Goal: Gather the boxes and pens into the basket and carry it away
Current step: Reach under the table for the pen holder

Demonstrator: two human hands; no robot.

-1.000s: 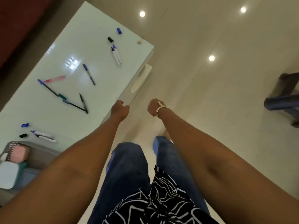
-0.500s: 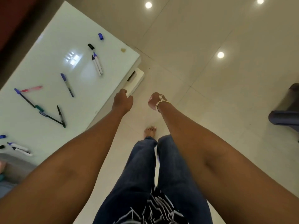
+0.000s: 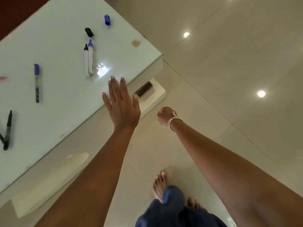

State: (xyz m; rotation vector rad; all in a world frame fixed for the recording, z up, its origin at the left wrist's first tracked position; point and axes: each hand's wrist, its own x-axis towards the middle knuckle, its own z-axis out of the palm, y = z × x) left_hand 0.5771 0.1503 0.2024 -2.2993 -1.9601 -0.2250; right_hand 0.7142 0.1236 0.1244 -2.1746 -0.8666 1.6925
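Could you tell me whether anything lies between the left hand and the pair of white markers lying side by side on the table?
Nothing visible does. The left hand, fingers straight, hovers at the table edge; only bare tabletop separates it from the white markers.

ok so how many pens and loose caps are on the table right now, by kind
white markers, uncapped: 2
other pens: 4, two cut off by the frame edge
loose caps: 2
total: 8
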